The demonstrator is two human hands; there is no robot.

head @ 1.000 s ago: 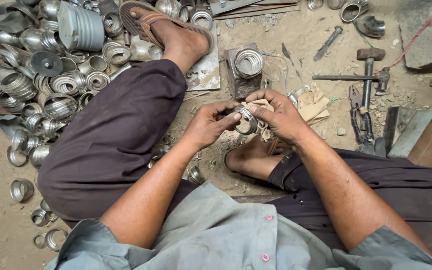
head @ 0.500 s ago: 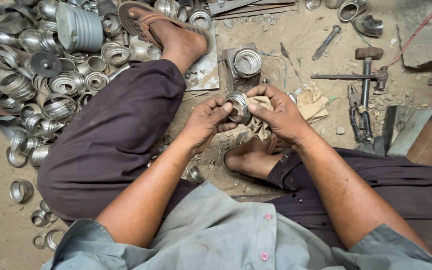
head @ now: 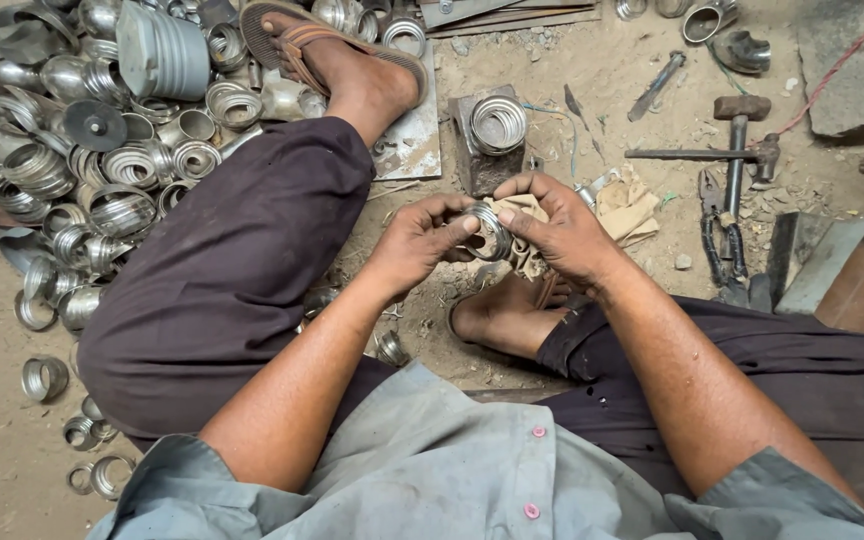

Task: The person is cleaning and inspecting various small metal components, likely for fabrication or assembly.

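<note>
Gripping metal ring (head: 487,230) between my left hand (head: 420,243) and right hand (head: 564,232), fingers closed on rim; cloth (head: 624,205) under right palm.

sandy floor (head: 572,70) | metal rings (head: 102,170); hammer (head: 737,125); pliers (head: 720,235)

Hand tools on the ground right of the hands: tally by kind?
Hammer: 1
Pliers: 1
Metal rod: 1
Bolt-like bar: 1
Total: 4
None is touched: the left hand and right hand both hold a ribbed metal ring with a cloth.
</note>
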